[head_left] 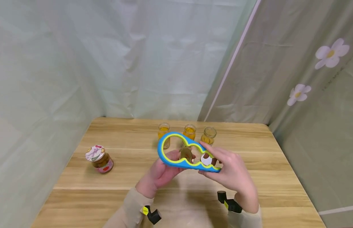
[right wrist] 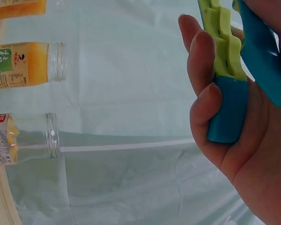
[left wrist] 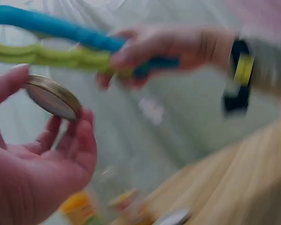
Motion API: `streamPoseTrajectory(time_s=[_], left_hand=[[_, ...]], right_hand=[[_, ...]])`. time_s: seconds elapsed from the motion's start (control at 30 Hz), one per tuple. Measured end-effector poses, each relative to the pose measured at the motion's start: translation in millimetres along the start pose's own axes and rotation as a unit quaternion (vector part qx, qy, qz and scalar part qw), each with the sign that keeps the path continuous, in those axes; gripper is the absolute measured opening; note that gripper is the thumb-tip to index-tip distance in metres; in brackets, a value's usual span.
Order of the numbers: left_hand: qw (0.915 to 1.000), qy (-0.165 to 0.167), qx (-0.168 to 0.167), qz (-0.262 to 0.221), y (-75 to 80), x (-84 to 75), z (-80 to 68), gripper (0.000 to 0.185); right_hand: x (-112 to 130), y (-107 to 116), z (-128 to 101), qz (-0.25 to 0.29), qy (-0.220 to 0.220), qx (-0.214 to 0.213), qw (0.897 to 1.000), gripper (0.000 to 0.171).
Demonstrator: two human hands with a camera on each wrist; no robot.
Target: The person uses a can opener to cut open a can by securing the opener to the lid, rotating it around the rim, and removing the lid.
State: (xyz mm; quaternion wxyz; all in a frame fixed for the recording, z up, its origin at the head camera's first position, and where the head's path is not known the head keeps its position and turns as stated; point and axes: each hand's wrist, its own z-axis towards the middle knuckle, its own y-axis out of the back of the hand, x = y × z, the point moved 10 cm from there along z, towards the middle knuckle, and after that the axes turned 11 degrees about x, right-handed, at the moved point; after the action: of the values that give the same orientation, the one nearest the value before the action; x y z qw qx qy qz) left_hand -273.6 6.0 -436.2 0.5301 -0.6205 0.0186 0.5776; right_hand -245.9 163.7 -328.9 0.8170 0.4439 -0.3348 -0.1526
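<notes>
My right hand (head_left: 231, 167) grips a jar opener (head_left: 172, 162), blue outside with a scalloped yellow-green inner edge, by its narrow end. In the right wrist view, fingers curl round its blue handle (right wrist: 228, 110). My left hand (head_left: 165, 169) is just behind the opener, pinching a gold-rimmed jar lid (left wrist: 54, 96) between thumb and fingers; in the left wrist view the lid tilts below the opener, apart from it. Through the opener's loops, the head view shows the lid and a white round piece (head_left: 206, 159), perhaps another lid.
Behind my hands stand three lidless glass jars: the left one (head_left: 164, 128), the middle one (head_left: 190, 130) and the right one (head_left: 209, 133), with yellow-orange contents. A jar with a patterned lid (head_left: 95, 153) stands at the left. A pale curtain (head_left: 165, 63) hangs behind the wooden table (head_left: 130, 139).
</notes>
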Motion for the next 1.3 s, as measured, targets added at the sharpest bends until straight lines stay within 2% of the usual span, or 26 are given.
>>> streamPoseTrajectory(time_s=[0.03,0.07,0.1,0.13,0.2,0.23,0.3,0.4,0.47,0.53,0.67,0.9,1.03,1.17,1.3], left_hand=[[0.998,-0.002,-0.028,0.056,9.2,-4.6,-2.3,0.032],[0.9908,0.002,-0.062,0.12,19.2,-9.5,-5.5,0.03],[0.977,0.009,-0.103,0.187,30.0,-15.0,-10.2,0.028],[0.9582,0.022,-0.144,0.246,41.0,-20.6,-16.4,0.029],[0.9102,0.054,-0.211,0.352,59.8,-31.5,-27.8,0.038],[0.8853,0.067,-0.233,0.397,66.1,-36.8,-32.6,0.043],[0.8451,0.087,-0.254,0.462,74.7,-44.8,-39.0,0.047],[0.7933,0.104,-0.259,0.541,78.9,-53.9,-40.5,0.051],[0.7699,0.122,-0.264,0.568,81.1,-55.2,-40.7,0.052],[0.7523,0.141,-0.265,0.586,84.1,-53.9,-39.6,0.053],[0.7338,0.159,-0.263,0.606,89.5,-50.2,-37.7,0.055],[0.7022,0.178,-0.277,0.631,103.1,-45.2,-43.8,0.055],[0.6879,0.191,-0.269,0.647,107.3,-40.9,-41.1,0.06],[0.6809,0.19,-0.254,0.66,108.0,-33.9,-36.9,0.068],[0.6755,0.195,-0.252,0.665,110.9,-26.8,-36.7,0.067]], right_hand=[[-1.4,1.2,-1.0,0.005,-0.005,-0.003,1.0,0.091],[-2.8,2.7,-2.0,0.009,-0.009,-0.005,1.0,0.09],[-4.3,3.7,-3.3,0.013,-0.012,-0.008,1.0,0.09],[-5.3,4.9,-4.0,0.018,-0.013,-0.01,1.0,0.089],[-7.4,7.2,-4.8,0.03,-0.018,-0.014,0.999,0.09],[-8.6,8.2,-4.9,0.034,-0.02,-0.016,0.999,0.09],[-9.8,8.9,-4.5,0.035,-0.021,-0.018,0.999,0.09],[-11.7,11.3,-3.0,0.037,-0.023,-0.022,0.999,0.09],[-13.6,13.3,-2.6,0.039,-0.026,-0.024,0.999,0.09],[-15.7,15.8,-2.3,0.042,-0.03,-0.026,0.998,0.09],[-19.8,20.0,-2.8,0.036,-0.038,-0.032,0.998,0.09],[-25.7,19.1,-8.3,0.018,-0.049,-0.035,0.998,0.09],[-27.3,21.2,-10.6,0.016,-0.052,-0.038,0.998,0.092],[-27.3,22.9,-11.0,0.013,-0.054,-0.037,0.998,0.093],[-26.1,23.6,-10.8,0.014,-0.053,-0.037,0.998,0.093]])
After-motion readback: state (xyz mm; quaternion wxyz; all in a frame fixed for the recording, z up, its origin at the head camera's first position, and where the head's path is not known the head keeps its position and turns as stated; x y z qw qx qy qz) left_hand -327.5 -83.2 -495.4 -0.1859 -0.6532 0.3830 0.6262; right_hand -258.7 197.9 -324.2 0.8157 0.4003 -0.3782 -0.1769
